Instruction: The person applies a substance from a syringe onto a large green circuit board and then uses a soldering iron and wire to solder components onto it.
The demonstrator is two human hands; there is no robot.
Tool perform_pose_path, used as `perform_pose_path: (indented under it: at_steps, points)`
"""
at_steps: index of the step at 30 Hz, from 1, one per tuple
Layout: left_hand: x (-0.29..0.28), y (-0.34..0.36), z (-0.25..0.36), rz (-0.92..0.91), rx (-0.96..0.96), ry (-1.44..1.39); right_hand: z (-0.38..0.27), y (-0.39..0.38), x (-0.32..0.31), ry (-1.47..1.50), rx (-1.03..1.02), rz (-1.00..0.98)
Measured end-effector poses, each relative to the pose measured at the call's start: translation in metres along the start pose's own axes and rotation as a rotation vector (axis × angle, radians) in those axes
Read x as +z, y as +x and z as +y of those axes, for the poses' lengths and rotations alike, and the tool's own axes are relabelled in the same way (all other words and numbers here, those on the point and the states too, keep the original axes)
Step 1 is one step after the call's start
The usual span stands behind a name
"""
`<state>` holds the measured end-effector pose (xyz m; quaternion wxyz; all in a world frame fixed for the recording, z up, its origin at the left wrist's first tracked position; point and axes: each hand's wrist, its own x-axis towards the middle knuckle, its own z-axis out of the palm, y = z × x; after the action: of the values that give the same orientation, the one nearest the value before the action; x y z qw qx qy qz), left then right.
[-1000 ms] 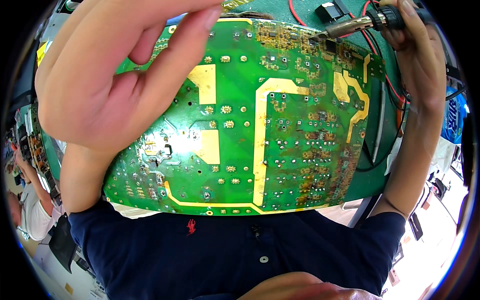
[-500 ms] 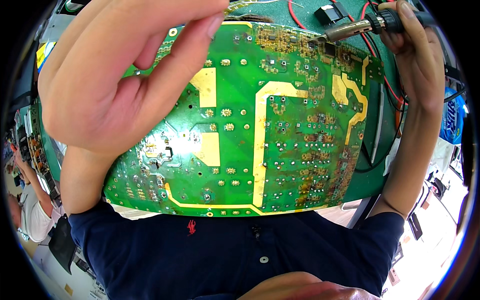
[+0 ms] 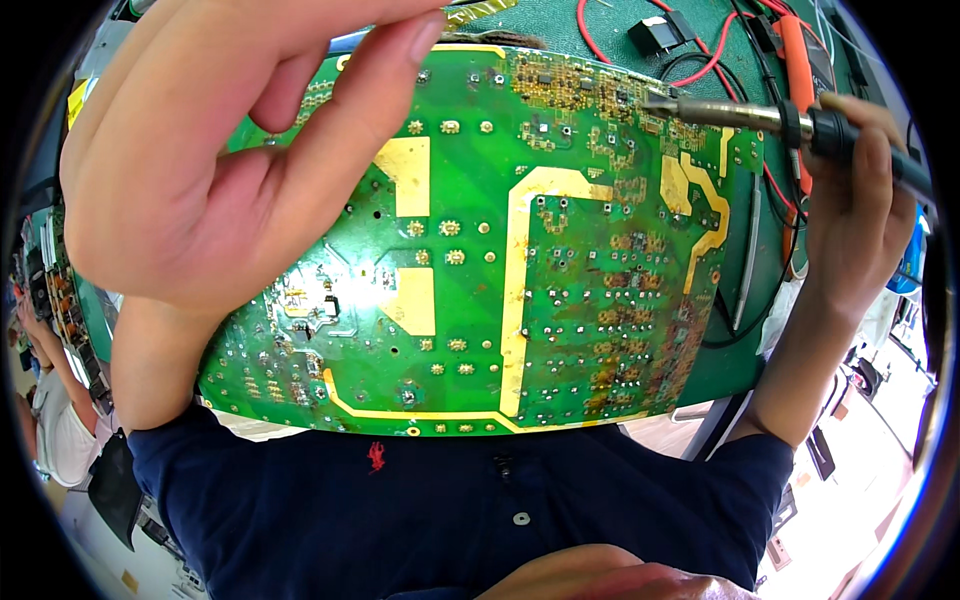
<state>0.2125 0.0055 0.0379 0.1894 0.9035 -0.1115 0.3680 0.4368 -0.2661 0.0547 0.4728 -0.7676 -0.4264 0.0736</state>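
Note:
A large green circuit board (image 3: 470,190) with gold traces and brownish, stained areas lies in front of me. My right hand (image 3: 860,200) is closed around the dark handle of a soldering iron (image 3: 740,114), which points left. Its tip is at the small parts near the board's far right edge; whether it touches them I cannot tell. Over the board's far left part, my left hand (image 3: 240,150) has thumb and forefinger brought together in a pinch near the top of the picture. What they hold, if anything, cannot be made out. A yellowish strip (image 3: 482,12) lies just beyond those fingertips.
Behind the board, a green mat (image 3: 550,22) carries a black block-shaped part (image 3: 660,34), a red cable (image 3: 590,30) and an orange-and-black tool or meter (image 3: 795,65). A thin grey rod (image 3: 747,270) lies right of the board. Another person's arm (image 3: 50,360) shows far left.
My right hand has moved right and down, and the soldering iron now lies flatter, its tip further right along the board. My left hand and the board have shifted slightly left in view.

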Motion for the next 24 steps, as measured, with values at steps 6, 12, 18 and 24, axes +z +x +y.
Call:
perform_pose_path:
  at_steps: [6,12,18,24]
  points:
    - [-0.009,-0.003,-0.006,-0.023,-0.018,-0.025,-0.001,-0.007,0.003,0.060,-0.088,-0.006]
    - [-0.006,-0.008,-0.004,-0.001,-0.057,-0.026,-0.012,-0.006,0.018,-0.042,-0.116,-0.065]
    - [-0.013,-0.011,-0.006,-0.043,-0.073,-0.024,-0.012,-0.010,0.020,-0.063,-0.130,-0.062]
    - [-0.017,-0.010,-0.003,-0.098,-0.090,0.007,-0.006,-0.015,0.025,-0.157,-0.316,0.001]
